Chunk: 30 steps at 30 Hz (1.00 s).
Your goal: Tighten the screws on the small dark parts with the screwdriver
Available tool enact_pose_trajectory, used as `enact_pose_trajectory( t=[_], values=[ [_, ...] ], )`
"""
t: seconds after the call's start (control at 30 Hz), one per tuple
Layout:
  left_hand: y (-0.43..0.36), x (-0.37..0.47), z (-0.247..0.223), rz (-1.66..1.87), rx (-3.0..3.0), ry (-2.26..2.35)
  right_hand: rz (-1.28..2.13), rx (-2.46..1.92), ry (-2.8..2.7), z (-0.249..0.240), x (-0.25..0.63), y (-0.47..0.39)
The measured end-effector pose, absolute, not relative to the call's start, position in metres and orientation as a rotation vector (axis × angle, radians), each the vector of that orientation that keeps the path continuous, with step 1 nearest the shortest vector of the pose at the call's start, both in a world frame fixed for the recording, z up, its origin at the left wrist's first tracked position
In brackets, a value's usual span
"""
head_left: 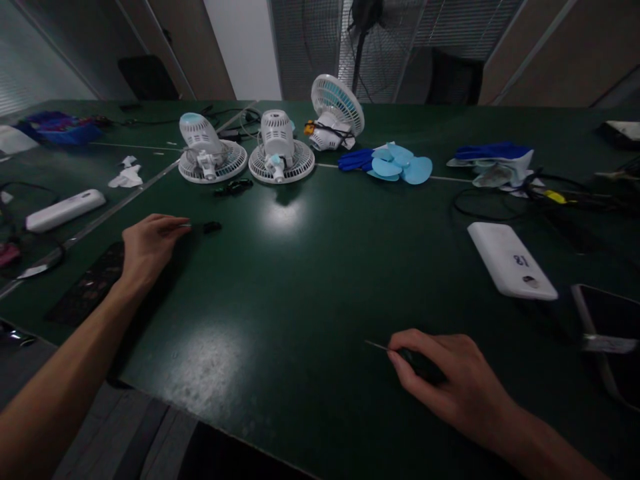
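My left hand (153, 245) is pinched at the left of the green table (300, 280), with a small thin light piece at its fingertips. Just right of those fingers lies a small black object (212, 227). At the lower right, my right hand (445, 380) is closed round a dark-handled tool whose thin metal shaft (376, 345) points left. A black tray or mat (90, 287) with small bits on it lies beside and partly behind my left wrist.
Two white fans (213, 160) (281, 157) lie face down at the back, with a third fan (337, 110) tilted beside them. Blue fan blades (401, 164), blue gloves (356, 159), a white power bank (512, 261), phones (613, 313) and cables (480, 207) are farther right.
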<state>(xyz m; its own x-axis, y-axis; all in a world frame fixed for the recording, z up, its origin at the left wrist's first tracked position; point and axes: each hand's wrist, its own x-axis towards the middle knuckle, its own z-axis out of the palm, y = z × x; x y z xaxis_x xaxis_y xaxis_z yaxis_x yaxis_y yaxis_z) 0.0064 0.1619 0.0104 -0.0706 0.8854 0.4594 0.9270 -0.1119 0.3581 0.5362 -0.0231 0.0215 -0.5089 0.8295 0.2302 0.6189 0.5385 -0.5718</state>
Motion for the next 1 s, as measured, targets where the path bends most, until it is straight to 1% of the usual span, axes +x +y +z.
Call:
enact_pose_trajectory(
  t=[0.57,0.83,0.93,1.0],
  values=[
    [0.158,0.016,0.02,-0.629,-2.117,-2.073,0.596,-1.17,-2.293,0.025,0.535,-0.023],
    [0.162,0.002,0.017,-0.542,-2.253,-1.994,0.593,-1.188,-2.308,0.02,0.535,-0.023],
    [0.161,0.007,0.017,-0.563,-2.258,-2.008,0.596,-1.195,-2.305,0.02,0.535,-0.023],
    [0.159,0.013,0.018,-0.67,-2.221,-2.093,0.599,-1.195,-2.309,0.02,0.535,-0.023]
  ],
)
